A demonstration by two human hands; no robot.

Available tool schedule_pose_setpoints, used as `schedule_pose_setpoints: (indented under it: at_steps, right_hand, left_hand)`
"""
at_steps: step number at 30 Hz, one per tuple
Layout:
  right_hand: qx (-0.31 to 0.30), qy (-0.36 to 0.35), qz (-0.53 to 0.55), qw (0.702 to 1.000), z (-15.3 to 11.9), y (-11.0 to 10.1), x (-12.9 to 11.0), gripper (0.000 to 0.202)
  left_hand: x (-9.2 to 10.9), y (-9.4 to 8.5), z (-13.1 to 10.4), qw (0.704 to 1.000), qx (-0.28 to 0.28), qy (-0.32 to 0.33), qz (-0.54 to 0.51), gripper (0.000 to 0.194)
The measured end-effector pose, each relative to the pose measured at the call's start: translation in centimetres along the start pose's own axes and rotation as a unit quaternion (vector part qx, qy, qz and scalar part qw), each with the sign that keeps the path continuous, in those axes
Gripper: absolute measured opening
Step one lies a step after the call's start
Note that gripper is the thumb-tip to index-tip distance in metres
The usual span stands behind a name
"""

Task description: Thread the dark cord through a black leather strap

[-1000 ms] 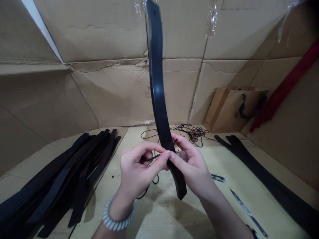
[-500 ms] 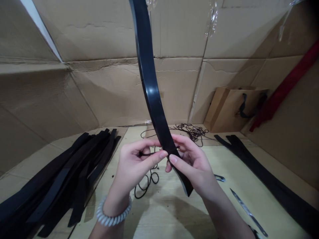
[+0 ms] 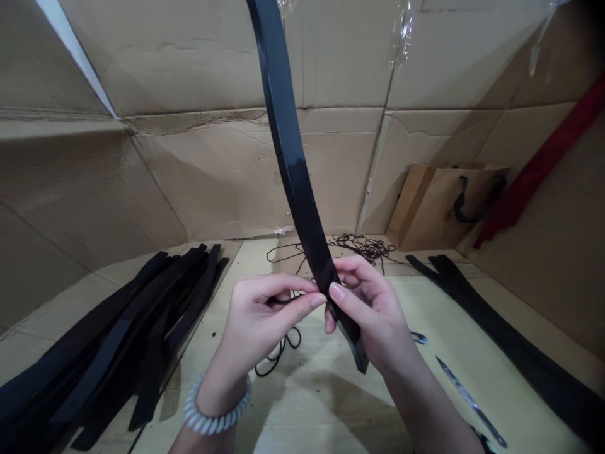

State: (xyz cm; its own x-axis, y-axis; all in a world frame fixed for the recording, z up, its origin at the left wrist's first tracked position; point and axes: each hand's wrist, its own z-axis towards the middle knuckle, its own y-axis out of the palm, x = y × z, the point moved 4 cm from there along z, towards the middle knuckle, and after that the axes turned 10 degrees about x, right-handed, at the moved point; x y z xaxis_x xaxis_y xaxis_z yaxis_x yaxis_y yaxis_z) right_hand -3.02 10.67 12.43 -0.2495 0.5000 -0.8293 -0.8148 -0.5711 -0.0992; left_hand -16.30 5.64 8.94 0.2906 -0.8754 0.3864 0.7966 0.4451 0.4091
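Observation:
A long black strap [image 3: 292,157] rises from my hands and curves up out of the top of the view. My right hand [image 3: 373,315] grips the strap near its lower end, thumb on its front face. My left hand [image 3: 259,321] pinches a thin black cord [image 3: 278,343] right beside the strap; the cord loops down onto the wooden tabletop [image 3: 312,403] below. A white coiled band sits on my left wrist [image 3: 215,410].
A pile of black straps [image 3: 118,340] lies at the left, more black straps [image 3: 501,334] at the right. A tangle of black cord [image 3: 363,249] lies behind my hands. Metal tools [image 3: 466,397] lie at the right. A brown paper bag [image 3: 439,208] stands against the cardboard walls.
The strap's top has swung left and then slightly back. Both hands have shifted a little, and more cord now hangs in a loop on the table.

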Motion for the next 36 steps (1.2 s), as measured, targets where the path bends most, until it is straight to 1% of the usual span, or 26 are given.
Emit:
schedule_pose_setpoints:
  at_steps: [3, 6, 10, 11, 12, 14, 16, 18, 20, 21, 23, 27, 30, 31, 33, 35, 36]
  right_hand:
    - [-0.009, 0.024, 0.025, 0.999, 0.0, 0.0, 0.1, 0.011]
    - [-0.02, 0.038, 0.044, 0.998, -0.1, 0.0, 0.1, 0.011]
    - [-0.043, 0.053, 0.059, 0.996, -0.1, -0.1, 0.0, 0.015]
    - [-0.056, 0.063, 0.065, 0.994, -0.2, -0.1, 0.0, 0.017]
    - [-0.073, 0.076, 0.074, 0.992, -0.2, -0.1, 0.0, 0.019]
    - [-0.117, 0.111, 0.092, 0.983, -0.4, -0.1, 0.2, 0.025]
    - [-0.161, 0.159, 0.106, 0.968, -0.5, 0.1, 0.6, 0.031]
    - [-0.199, 0.212, 0.116, 0.95, -0.8, 0.4, 1.2, 0.037]
    - [-0.227, 0.259, 0.136, 0.929, -1.0, 0.7, 1.6, 0.041]
    - [-0.236, 0.275, 0.15, 0.92, -1.0, 0.9, 1.8, 0.042]
    - [-0.249, 0.292, 0.176, 0.907, -1.1, 1.1, 2.0, 0.042]
    - [-0.263, 0.285, 0.191, 0.902, -0.7, 0.9, 2.2, 0.039]
    - [-0.267, 0.256, 0.191, 0.909, -0.4, 0.6, 1.9, 0.032]
    - [-0.261, 0.24, 0.185, 0.917, -0.4, 0.5, 1.8, 0.03]
    - [-0.228, 0.197, 0.143, 0.943, -0.2, 0.3, 1.3, 0.022]
    - [-0.169, 0.137, 0.064, 0.974, 0.0, 0.0, 0.8, 0.016]
    - [-0.137, 0.103, 0.02, 0.985, 0.1, -0.2, 0.4, 0.014]
  left_hand:
    - [-0.4, 0.2, 0.0, 0.999, -0.018, -0.009, -0.027, 0.007]
    - [-1.2, 0.4, 0.0, 0.996, -0.038, -0.051, -0.063, 0.009]
    - [-2.5, 0.2, -0.3, 0.987, -0.031, -0.107, -0.119, 0.014]
    - [-2.7, 0.2, -0.4, 0.983, -0.034, -0.119, -0.133, 0.018]
    - [-2.9, 0.1, -0.5, 0.98, -0.044, -0.13, -0.146, 0.026]
    - [-2.9, 0.1, -0.8, 0.971, -0.079, -0.152, -0.164, 0.042]
    - [-2.7, 0.2, -1.0, 0.958, -0.13, -0.177, -0.185, 0.047]
    - [-2.2, 0.3, -1.3, 0.934, -0.189, -0.206, -0.222, 0.043]
    - [-1.7, 0.5, -1.4, 0.913, -0.229, -0.219, -0.255, 0.035]
    - [-1.5, 0.6, -1.4, 0.909, -0.237, -0.217, -0.264, 0.03]
    - [-1.2, 0.7, -1.3, 0.912, -0.233, -0.206, -0.268, 0.023]
    - [-1.1, 0.7, -1.5, 0.913, -0.216, -0.221, -0.265, 0.019]
    - [-1.2, 0.5, -1.6, 0.931, -0.182, -0.225, -0.224, 0.016]
    - [-1.2, 0.5, -1.6, 0.937, -0.174, -0.221, -0.207, 0.014]
    - [-1.3, 0.5, -1.5, 0.949, -0.164, -0.203, -0.176, 0.013]
    - [-1.5, 0.5, -1.3, 0.962, -0.153, -0.175, -0.14, 0.013]
    - [-1.7, 0.5, -1.2, 0.969, -0.142, -0.163, -0.12, 0.012]
